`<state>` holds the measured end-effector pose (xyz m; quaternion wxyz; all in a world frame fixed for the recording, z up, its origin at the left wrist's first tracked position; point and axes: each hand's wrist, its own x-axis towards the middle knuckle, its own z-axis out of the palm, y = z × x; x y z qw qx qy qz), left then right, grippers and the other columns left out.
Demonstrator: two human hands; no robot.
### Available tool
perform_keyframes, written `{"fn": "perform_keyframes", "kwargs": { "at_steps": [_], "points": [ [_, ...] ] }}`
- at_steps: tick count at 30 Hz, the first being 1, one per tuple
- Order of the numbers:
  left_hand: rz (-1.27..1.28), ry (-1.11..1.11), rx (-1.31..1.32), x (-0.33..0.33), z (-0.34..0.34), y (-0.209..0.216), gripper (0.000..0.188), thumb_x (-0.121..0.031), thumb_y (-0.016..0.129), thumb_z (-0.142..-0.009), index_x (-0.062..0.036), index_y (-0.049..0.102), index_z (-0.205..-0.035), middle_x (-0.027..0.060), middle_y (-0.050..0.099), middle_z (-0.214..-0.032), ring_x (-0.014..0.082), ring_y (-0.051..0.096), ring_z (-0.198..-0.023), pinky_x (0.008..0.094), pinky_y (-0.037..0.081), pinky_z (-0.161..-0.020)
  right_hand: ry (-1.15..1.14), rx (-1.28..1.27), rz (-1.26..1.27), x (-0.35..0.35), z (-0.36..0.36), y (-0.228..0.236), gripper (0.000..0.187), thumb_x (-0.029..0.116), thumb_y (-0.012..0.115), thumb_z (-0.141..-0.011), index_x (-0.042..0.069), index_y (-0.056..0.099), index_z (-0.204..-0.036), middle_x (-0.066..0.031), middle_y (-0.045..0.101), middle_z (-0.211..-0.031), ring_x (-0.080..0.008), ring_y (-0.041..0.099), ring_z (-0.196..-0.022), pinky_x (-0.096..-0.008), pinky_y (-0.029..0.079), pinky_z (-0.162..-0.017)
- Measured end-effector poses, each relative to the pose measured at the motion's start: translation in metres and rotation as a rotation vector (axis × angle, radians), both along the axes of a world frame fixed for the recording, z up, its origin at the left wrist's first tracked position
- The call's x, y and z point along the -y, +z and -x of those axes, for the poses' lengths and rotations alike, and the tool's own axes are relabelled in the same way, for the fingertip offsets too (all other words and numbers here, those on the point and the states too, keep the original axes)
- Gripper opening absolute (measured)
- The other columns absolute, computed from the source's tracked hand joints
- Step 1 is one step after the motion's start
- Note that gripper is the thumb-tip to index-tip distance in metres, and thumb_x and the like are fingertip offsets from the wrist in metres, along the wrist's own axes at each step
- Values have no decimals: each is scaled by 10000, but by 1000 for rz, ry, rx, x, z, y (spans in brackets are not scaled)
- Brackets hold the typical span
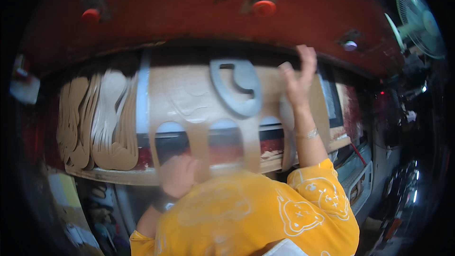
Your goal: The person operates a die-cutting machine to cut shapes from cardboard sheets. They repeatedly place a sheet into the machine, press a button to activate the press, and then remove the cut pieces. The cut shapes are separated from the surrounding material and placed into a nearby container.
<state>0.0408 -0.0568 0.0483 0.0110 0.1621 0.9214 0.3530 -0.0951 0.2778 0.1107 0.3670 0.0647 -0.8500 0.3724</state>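
A tan sheet [182, 87] lies on the work surface, with rounded openings cut along its near side. On it, right of the middle, rests a grey metal cutting die [249, 73], oval with a handle-like gap. My right hand [301, 78] is raised beyond the sheet's right part, fingers apart, holding nothing, close below the red machine front. At the sheet's near left edge is my left hand [177, 175], blurred by motion; whether its fingers grip the sheet cannot be made out.
Stacks of tan, sole-shaped cut pieces [111, 123] stand at the left. Above hangs the red machine beam [189, 9] with red push buttons [264, 8] and a pale purple button [350, 46]. A green fan [422, 21] is at the upper right. The board's wooden edge [118, 176] runs near my body.
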Motion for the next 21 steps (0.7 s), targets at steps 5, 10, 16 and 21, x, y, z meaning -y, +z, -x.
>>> {"fn": "perform_keyframes", "kwargs": {
  "at_steps": [5, 10, 16, 21],
  "points": [
    [-123, -89, -203, 2, -2, -9, 175, -159, 630, -812, -26, 581, -709, 151, 556, -634, 354, 554, -610, 425, 430, -554, -719, -475, 48, -116, 10, 61, 694, 352, 542, -899, -52, 260, -1387, -247, 298, -1426, -382, 228, -1347, -450, 188, -1107],
    [-94, 6, -211, 2, -2, -23, 228, -204, 603, -833, -18, 592, -702, 176, 572, -665, 369, 566, -643, 435, 443, -581, -668, -415, 93, -146, 10, 66, 698, 350, 533, -909, -10, 222, -1420, -264, 252, -1441, -374, 276, -1326, -427, 229, -1098],
    [-43, 150, -255, -7, -10, -29, 243, -223, 614, -837, -40, 584, -681, 155, 577, -651, 341, 578, -641, 433, 442, -572, -409, -342, 462, -107, -92, 19, 616, 321, 443, -979, -28, 206, -1427, -207, 305, -1424, -265, 340, -1294, -350, 260, -1077],
    [-2, 182, -205, -13, -13, -25, 236, -222, 589, -860, -21, 618, -741, 174, 606, -691, 350, 594, -660, 419, 452, -585, 258, 573, -168, -24, -179, -35, 311, 172, 642, -791, 71, 617, -1084, -150, 627, -1015, -317, 546, -1066, -424, 399, -959]
  ]
}}
